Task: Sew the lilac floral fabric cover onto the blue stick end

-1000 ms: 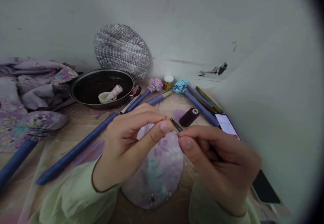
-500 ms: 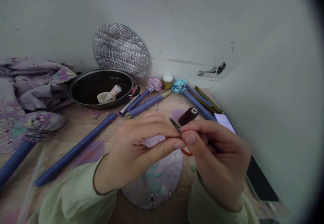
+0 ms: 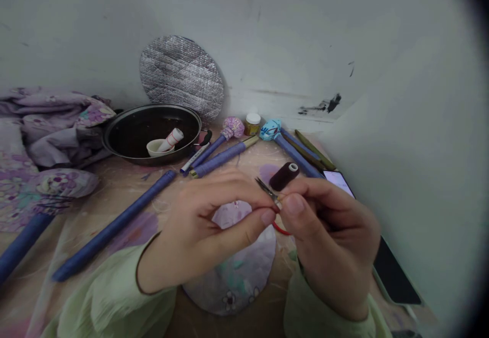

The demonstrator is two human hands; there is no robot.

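Above a round piece of lilac floral cloth point(image 3: 233, 277), my left hand point(image 3: 206, 226) has thumb and forefinger pressed together. Close beside its fingertips, my right hand point(image 3: 328, 236) is closed in a pinch too. Whatever is between the fingers of either hand is too small to make out. Small scissors point(image 3: 267, 188) with red handles show just behind the fingertips, partly hidden by the hands. A dark spool of thread point(image 3: 283, 176) lies on its side just beyond my right hand.
A black pan point(image 3: 126, 157) holds a white cup. Blue-wrapped sticks point(image 3: 114, 226) lie around, some with cloth-covered heads. Bunched floral fabric point(image 3: 49, 124) sits at left, a phone point(image 3: 395, 272) at right. A jar point(image 3: 252, 124) and a silver disc point(image 3: 181, 76) stand by the wall.
My right hand's fingertips have shifted slightly right, away from my left fingertips. More of the scissors now shows between the hands.
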